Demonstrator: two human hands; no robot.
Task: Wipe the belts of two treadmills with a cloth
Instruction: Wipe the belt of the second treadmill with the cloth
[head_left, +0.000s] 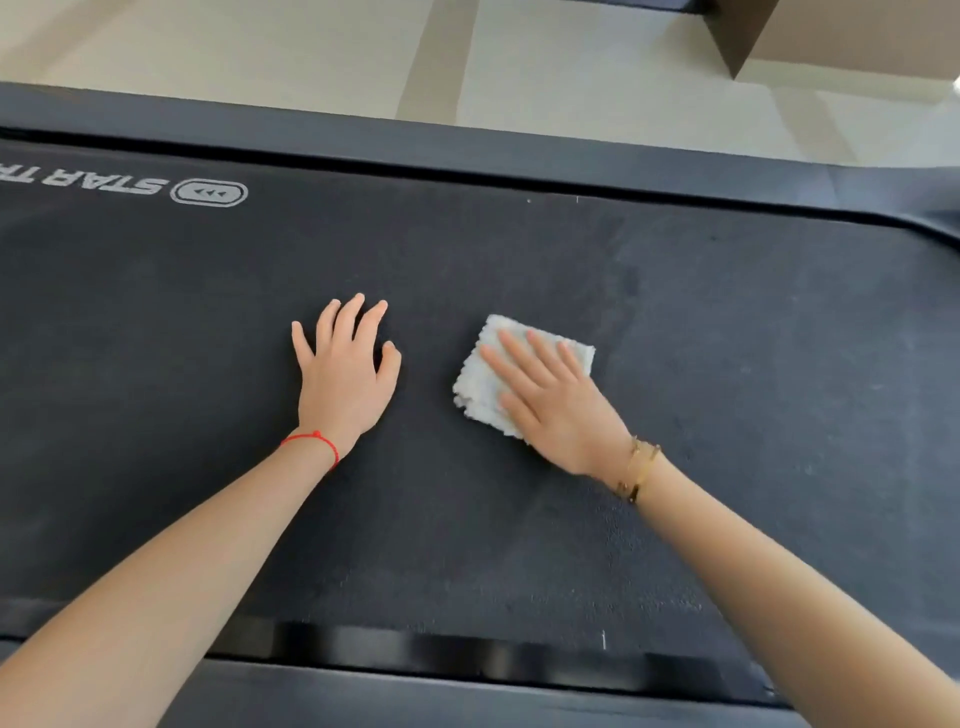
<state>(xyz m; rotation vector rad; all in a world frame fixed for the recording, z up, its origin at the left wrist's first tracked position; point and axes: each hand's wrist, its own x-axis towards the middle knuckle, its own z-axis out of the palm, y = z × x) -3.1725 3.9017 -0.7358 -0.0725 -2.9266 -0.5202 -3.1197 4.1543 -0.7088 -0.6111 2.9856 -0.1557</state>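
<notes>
A black treadmill belt (197, 322) fills most of the head view, with a white logo (209, 193) printed at its upper left. A folded white cloth (480, 379) lies flat on the belt near the middle. My right hand (556, 405) presses down on the cloth with its fingers stretched flat across it. My left hand (345, 374) rests palm down on the bare belt to the left of the cloth, fingers spread, holding nothing. The belt right of the cloth looks paler and dusty.
Dark side rails border the belt, one on the far side (467, 148) and one on the near side (415, 696). Beyond the far rail lies a light tiled floor (571, 78). A brown box-like object (831, 31) stands at the top right.
</notes>
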